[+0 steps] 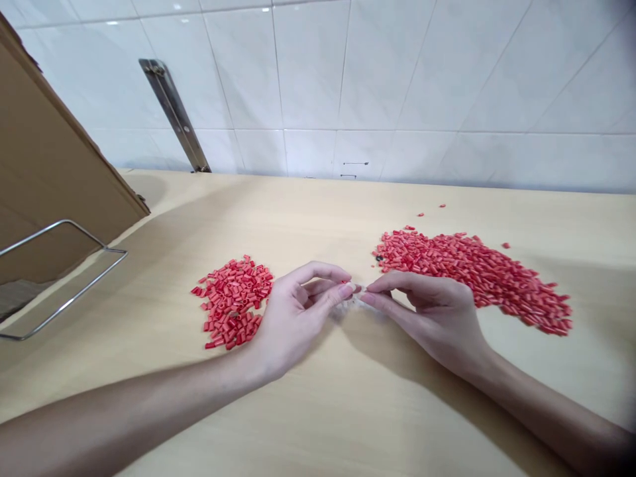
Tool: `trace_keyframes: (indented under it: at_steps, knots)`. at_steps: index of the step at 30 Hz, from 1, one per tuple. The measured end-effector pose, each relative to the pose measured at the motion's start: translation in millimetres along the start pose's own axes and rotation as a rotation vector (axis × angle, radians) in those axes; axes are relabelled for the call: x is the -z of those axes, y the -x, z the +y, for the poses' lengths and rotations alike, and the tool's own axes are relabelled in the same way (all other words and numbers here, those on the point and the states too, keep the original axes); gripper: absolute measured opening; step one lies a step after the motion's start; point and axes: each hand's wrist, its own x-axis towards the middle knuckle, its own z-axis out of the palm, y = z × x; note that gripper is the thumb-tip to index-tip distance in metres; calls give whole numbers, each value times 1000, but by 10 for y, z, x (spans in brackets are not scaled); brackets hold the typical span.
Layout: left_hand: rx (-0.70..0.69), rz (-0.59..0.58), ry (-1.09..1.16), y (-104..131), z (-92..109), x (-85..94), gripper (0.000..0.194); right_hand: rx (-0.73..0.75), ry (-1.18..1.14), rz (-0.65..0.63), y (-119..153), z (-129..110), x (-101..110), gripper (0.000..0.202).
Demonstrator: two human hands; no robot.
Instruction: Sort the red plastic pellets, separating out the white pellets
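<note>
Two hands nearly meet above the worktop [318, 411]; the left hand [293, 321] pinches one tiny pale piece [354, 287], blurred; the right hand [440, 311] brings thumb and forefinger close beside it, any grip unclear; two uncountable red heaps flank them, smaller left heap [233, 301], larger right heap [472, 268]; far left, one metal bar [173, 114].

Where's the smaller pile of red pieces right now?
In the head view, the smaller pile lies on the tabletop, just to the left of the person's left hand.
</note>
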Motion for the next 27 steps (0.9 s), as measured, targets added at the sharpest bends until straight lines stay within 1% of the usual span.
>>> trace_keyframes:
  at_steps: [4, 8, 11, 15, 17, 21, 25, 27]
  knots:
    - [16, 24, -15, -11, -22, 5, 12, 7, 46, 31, 1, 19, 4, 7]
    - [34, 48, -23, -11, -26, 2, 18, 15, -20, 6, -8, 21, 5, 5]
    - [47, 29, -29, -10, -7, -5, 14, 35, -54, -5, -21, 12, 3, 3]
    - [6, 32, -54, -11, -3, -4, 12, 37, -42, 37, -32, 7, 3, 4]
    - [3, 37, -59, -11, -14, 1, 13, 20, -27, 54, -31, 6, 1, 4]
    - [10, 46, -74, -2, -32, 3, 20, -33, -27, 110, -19, -3, 4, 8]
    - [15, 20, -124, 5, -31, -5, 13, -76, -45, 123, -14, -27, 20, 9]
    - [20, 3, -138, 6, -33, -6, 13, -93, -61, 124, -19, -39, 27, 10]
